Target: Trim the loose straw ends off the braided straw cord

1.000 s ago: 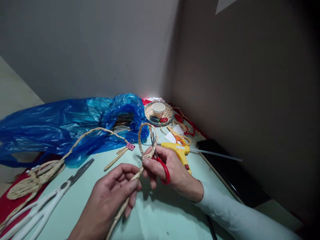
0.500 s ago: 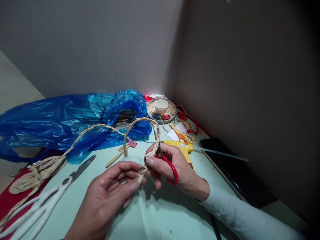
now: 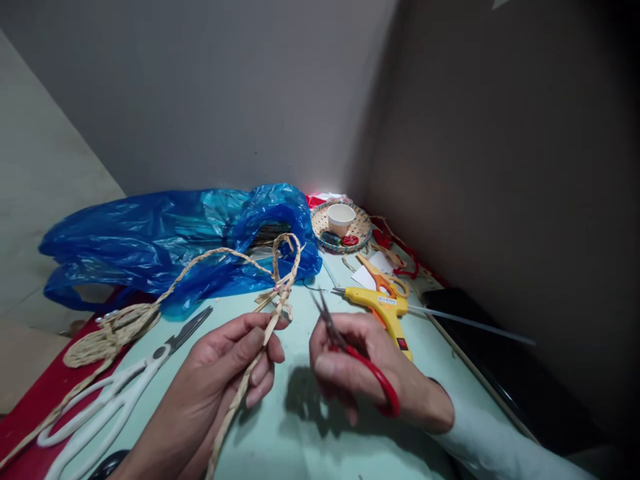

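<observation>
My left hand [image 3: 225,373] pinches a braided straw cord [image 3: 260,333] between thumb and fingers; the cord rises into a small loop [image 3: 286,257] above the hand and trails down past my wrist. A longer stretch of the braid [image 3: 200,263] arcs left to a coiled straw bundle [image 3: 107,333]. My right hand [image 3: 370,373] grips small red-handled scissors [image 3: 367,370], blades pointing up and left, a short gap away from the cord. Both hands hover over the pale green table [image 3: 300,433].
Large white-handled scissors [image 3: 125,387] lie at the left. A yellow glue gun [image 3: 385,310] and orange scissors [image 3: 383,280] lie behind my right hand. A blue plastic bag [image 3: 165,233] lies behind, a woven tray [image 3: 325,233] with a white cup [image 3: 341,218] in the corner, a dark slab [image 3: 500,360] on the right.
My right hand has let go of the cord and pulled right with the red scissors. The loop has sprung left and narrowed, held by my left hand alone.
</observation>
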A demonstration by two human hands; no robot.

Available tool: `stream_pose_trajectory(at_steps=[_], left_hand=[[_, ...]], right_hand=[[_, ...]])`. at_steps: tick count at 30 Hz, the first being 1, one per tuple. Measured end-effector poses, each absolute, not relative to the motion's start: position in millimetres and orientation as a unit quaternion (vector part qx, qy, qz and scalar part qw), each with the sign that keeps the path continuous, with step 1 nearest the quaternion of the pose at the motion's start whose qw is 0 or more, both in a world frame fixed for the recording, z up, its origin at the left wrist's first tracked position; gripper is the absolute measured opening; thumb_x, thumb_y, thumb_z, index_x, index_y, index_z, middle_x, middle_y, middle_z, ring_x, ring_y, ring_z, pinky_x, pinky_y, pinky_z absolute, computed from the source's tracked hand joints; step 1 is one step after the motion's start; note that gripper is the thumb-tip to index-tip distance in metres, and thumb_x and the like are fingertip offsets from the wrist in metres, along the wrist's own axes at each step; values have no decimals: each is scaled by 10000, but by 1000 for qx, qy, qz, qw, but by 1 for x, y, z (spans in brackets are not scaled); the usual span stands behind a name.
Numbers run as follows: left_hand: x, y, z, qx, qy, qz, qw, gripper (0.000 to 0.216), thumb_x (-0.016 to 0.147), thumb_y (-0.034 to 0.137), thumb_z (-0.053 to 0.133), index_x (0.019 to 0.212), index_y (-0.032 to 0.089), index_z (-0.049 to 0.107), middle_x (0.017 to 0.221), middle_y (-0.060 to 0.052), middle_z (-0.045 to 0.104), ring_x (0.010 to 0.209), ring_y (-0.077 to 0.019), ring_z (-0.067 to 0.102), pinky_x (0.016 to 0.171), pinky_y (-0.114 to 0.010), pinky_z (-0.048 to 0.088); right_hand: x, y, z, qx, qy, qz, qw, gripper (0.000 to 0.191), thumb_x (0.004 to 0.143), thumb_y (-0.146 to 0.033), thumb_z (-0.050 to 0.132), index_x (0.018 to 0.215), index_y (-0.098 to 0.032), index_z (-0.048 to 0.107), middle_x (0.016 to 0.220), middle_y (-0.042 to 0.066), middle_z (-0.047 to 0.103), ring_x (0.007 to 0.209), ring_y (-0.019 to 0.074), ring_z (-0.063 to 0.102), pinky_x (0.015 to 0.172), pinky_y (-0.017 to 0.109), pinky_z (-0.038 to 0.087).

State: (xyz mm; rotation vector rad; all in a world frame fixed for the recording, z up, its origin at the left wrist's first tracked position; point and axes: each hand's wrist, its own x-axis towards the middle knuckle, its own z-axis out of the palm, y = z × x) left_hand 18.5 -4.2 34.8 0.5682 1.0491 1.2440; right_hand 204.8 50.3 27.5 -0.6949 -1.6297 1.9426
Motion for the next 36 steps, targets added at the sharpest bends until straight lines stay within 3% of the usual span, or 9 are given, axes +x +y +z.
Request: stream_pose_trajectory(at_steps=[4,7,10,13,18,32,36], left_hand=[[16,-5,34,256,458,547,652,192,714,295,836,836,171,756,683,-12,693,461,-41,513,434,-110,430],[17,-7,34,262,485,520,653,236,694,332,851,848,173,767,690,-18,700,488,-64,551,491,-147,496],[18,-8,35,264,494,506,656,248,704,337,843,857,157,768,654,-3,670,446,-44,505,456,-137,471],[19,-8,36,259,484,516,658,251,699,319,848,865,147,770,649,-1,660,433,-35,481,420,-121,433],[16,-9,35,249,493,524,648,219,703,279,841,865,152,767,685,-27,675,500,-79,547,491,-170,501],[19,-9,31,274,502,498,652,278,758,367,781,925,146,759,664,-26,666,473,-72,486,458,-172,428],[19,-10,30,279,518,476,653,290,771,410,758,947,179,756,644,-35,666,503,-123,554,491,-219,457]], right_hand=[[205,45,34,-234,-615,742,129,352,774,-451,728,689,-157,554,571,-39,540,426,40,483,379,110,391],[203,48,32,-221,-583,775,102,352,692,-403,815,698,-137,583,578,-39,570,430,45,515,371,102,410],[202,52,28,-216,-545,804,98,372,611,-354,875,690,-126,592,559,-48,587,413,49,528,358,104,426],[203,53,25,-214,-534,813,93,352,640,-340,865,701,-121,597,566,-47,602,399,44,531,355,100,430],[205,53,23,-183,-529,825,74,324,735,-353,806,732,-115,587,609,-32,625,401,34,543,357,93,417],[203,54,23,-171,-523,832,77,302,719,-332,812,751,-116,603,611,-43,624,403,32,543,374,95,445],[203,55,22,-167,-522,834,65,324,714,-352,814,740,-116,593,602,-44,624,390,34,546,365,93,444]])
